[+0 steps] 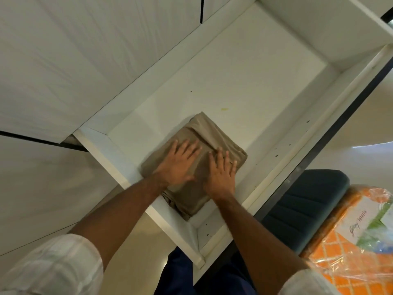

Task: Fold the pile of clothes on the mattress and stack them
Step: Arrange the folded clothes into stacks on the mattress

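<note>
Beige folded cloth bundle [197, 158] is lying in the near-left part of a white pull-out drawer [244, 86], w/ one corner hanging over the drawer's front edge. We're pressing down on it w/ both hands. Our left hand [179, 165] is lying flat on the bundle's left half, fingers straight and spread, gripping nothing. Our right hand [221, 172] is lying flat just beside it on the right half, fingers also straight and open. White rolled-up sleeves are showing on both arms. White cabinet fronts [85, 50] are filling the left side. Bottom right, we're seeing a dark blue cushioned seat [297, 207] touching an orange patterned pkg in clear plastic wrap [350, 241].
</note>
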